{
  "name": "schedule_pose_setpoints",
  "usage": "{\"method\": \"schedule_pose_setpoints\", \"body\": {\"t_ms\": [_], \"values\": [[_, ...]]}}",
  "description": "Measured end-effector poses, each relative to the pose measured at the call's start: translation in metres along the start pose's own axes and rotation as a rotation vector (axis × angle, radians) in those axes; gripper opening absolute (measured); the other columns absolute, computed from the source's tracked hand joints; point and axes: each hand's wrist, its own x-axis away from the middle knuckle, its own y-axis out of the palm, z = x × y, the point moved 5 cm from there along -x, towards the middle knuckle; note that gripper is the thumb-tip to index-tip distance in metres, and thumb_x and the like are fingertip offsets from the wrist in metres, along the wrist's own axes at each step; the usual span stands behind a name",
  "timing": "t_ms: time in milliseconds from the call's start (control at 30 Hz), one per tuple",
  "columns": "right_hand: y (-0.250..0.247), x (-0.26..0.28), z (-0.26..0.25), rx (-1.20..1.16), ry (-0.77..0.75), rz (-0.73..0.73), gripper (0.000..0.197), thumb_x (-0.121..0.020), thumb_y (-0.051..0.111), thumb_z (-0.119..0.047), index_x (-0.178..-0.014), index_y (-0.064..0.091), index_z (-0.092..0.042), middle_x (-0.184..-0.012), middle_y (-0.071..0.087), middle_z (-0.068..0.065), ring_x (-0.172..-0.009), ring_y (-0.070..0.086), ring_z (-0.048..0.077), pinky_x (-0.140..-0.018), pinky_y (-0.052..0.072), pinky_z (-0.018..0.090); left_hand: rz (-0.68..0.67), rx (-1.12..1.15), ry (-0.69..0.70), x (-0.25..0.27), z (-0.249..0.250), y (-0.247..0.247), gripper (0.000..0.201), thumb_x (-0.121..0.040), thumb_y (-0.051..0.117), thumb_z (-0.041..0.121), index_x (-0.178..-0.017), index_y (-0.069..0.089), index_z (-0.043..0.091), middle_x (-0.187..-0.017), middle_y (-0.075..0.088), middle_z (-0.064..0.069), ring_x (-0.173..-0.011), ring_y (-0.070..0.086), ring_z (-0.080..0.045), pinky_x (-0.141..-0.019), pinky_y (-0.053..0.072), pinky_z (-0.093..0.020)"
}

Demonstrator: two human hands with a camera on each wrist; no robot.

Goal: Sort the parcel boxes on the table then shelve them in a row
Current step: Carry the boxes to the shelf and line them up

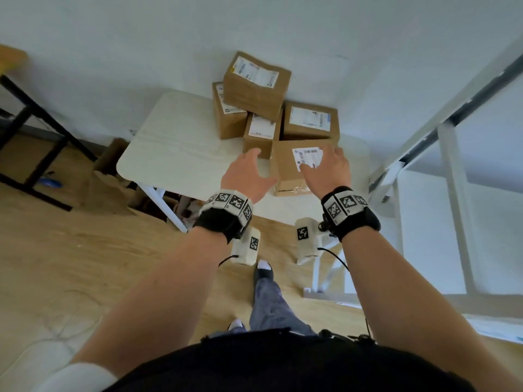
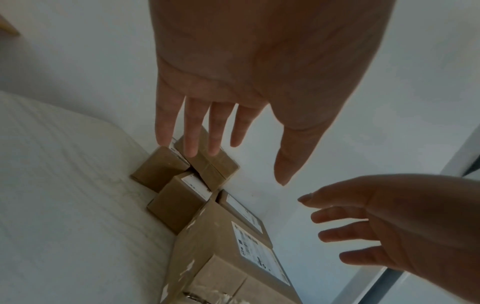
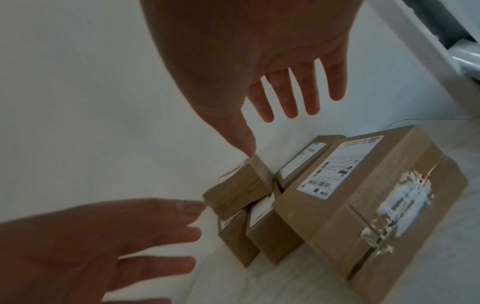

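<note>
Right ahead of my fingers, the white table (image 1: 181, 154) carries five cardboard parcels against the wall. Nearest box (image 1: 291, 171) sits between my palms: left hand (image 1: 246, 176) beside it, right hand (image 1: 328, 171) over its label, fingers straight and spread, gripping nothing. Beyond my fingertips, the smaller boxes (image 1: 254, 89) cluster, one stacked on top.

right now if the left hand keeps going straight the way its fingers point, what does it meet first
Probably the small box just behind the nearest box. The left hand is open, fingers aimed there. Depth is unclear, so it may pass above.
</note>
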Motion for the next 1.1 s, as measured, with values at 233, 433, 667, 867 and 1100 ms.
{"method": "schedule_pose_setpoints", "body": {"t_ms": [233,433,667,867,1100], "values": [[0.006,-0.091,0.052,0.016,0.187,-0.004,0.059,-0.091,0.063,-0.030,-0.142,0.039,-0.013,-0.141,0.043,0.011,-0.128,0.043,0.032,-0.104,0.039,0.044,-0.150,0.057,-0.113,-0.092,0.013,0.044,0.084,-0.087,0.068,0.049,-0.153,0.027,0.018,-0.151,0.042,-0.006,-0.136,0.043,-0.027,-0.110,0.036,-0.043],[0.035,-0.148,0.083,0.026,0.305,-0.128,0.070,-0.090,0.063,-0.036,-0.147,0.029,-0.014,-0.143,0.040,0.013,-0.127,0.044,0.033,-0.105,0.039,0.048,-0.253,-0.071,-0.238,-0.150,0.025,0.089,0.099,-0.091,0.055,0.061,-0.156,0.007,0.004,-0.146,0.046,-0.016,-0.130,0.048,-0.034,-0.105,0.043,-0.043],[0.072,-0.174,0.099,-0.055,0.420,-0.228,0.059,-0.090,0.042,-0.061,-0.127,0.043,-0.015,-0.109,0.059,0.008,-0.096,0.061,0.031,-0.084,0.052,0.043,-0.164,-0.168,-0.253,-0.165,0.022,0.110,0.112,-0.088,0.053,0.068,-0.154,-0.006,0.000,-0.129,0.059,-0.016,-0.113,0.060,-0.035,-0.093,0.051,-0.044],[0.073,-0.174,0.091,-0.030,0.420,-0.205,0.057,-0.093,0.042,-0.060,-0.122,0.044,-0.012,-0.107,0.060,0.009,-0.095,0.061,0.032,-0.084,0.051,0.044,-0.135,-0.101,-0.267,-0.171,0.022,0.099,0.085,-0.084,0.062,0.064,-0.133,0.029,0.004,-0.099,0.056,-0.005,-0.098,0.063,-0.031,-0.076,0.051,-0.037],[0.056,-0.149,0.075,-0.031,0.443,-0.137,0.058,-0.094,0.042,-0.060,-0.123,0.044,-0.010,-0.110,0.060,0.010,-0.096,0.061,0.032,-0.079,0.048,0.039,-0.119,-0.089,-0.208,-0.157,0.022,0.077,0.077,-0.085,0.063,0.062,-0.126,0.033,0.004,-0.094,0.048,-0.002,-0.098,0.063,-0.032,-0.070,0.044,-0.033]]}}
